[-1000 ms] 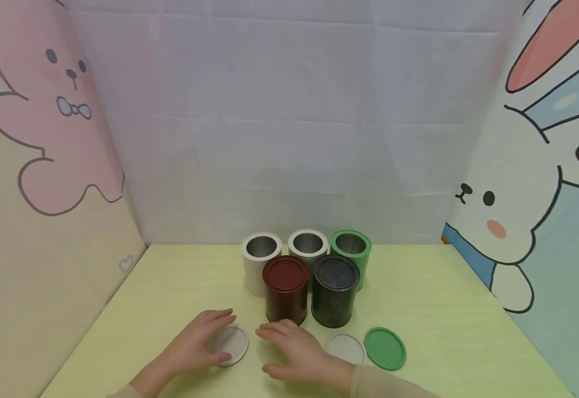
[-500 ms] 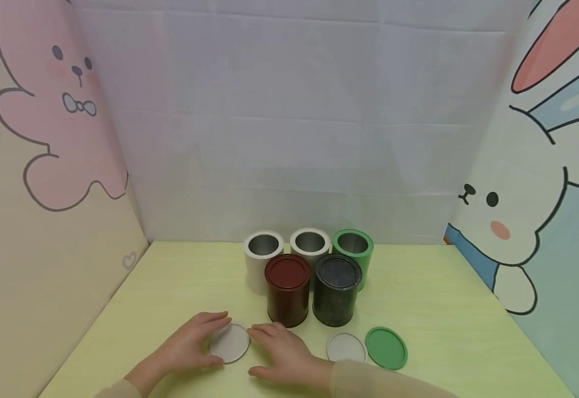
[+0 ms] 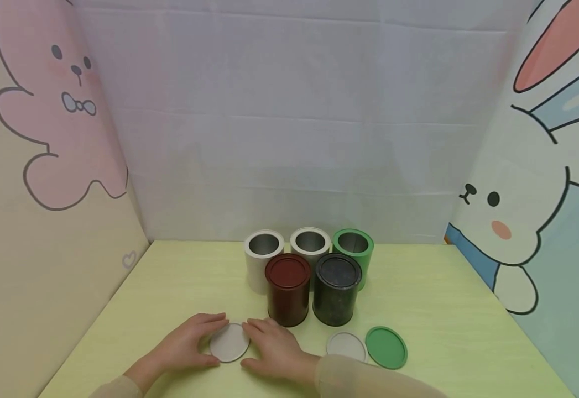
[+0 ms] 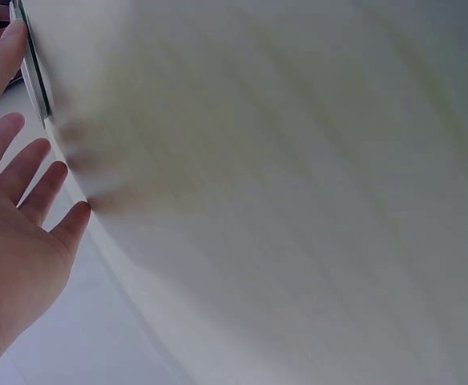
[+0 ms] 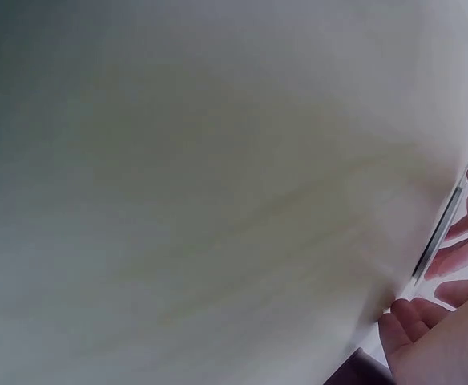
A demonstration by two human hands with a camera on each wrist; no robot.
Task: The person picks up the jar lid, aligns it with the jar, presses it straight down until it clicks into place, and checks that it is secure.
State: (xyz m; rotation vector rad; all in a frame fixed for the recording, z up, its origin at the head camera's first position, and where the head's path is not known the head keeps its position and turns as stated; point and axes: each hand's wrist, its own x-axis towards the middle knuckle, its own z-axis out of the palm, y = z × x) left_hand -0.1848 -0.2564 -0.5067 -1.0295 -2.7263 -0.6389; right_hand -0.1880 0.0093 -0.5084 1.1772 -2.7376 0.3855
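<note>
A round white lid [image 3: 230, 343] lies flat on the table between my two hands. My left hand [image 3: 183, 344] is at its left side, fingers extended and thumb spread apart, near the rim. At the right side my right hand [image 3: 278, 349] has its fingertips at the rim, its fingers only slightly bent. In the left wrist view the lid [image 4: 32, 72] shows edge-on beside the left hand's fingers. The right wrist view shows the lid [image 5: 437, 237] edge-on between both hands' fingers. Whether every fingertip touches the rim I cannot tell.
A brown-red can [image 3: 288, 298] and a black can [image 3: 335, 301], both lidded, stand behind the hands. Farther back are uncovered cans: two white [image 3: 255, 271] and one green [image 3: 366, 262]. A second white lid [image 3: 346, 346] and a green lid [image 3: 386, 347] lie at the right.
My right hand has moved left until its fingers are at the white lid's right rim. My left hand has shifted slightly left. The view has shifted a little; the cans stay put.
</note>
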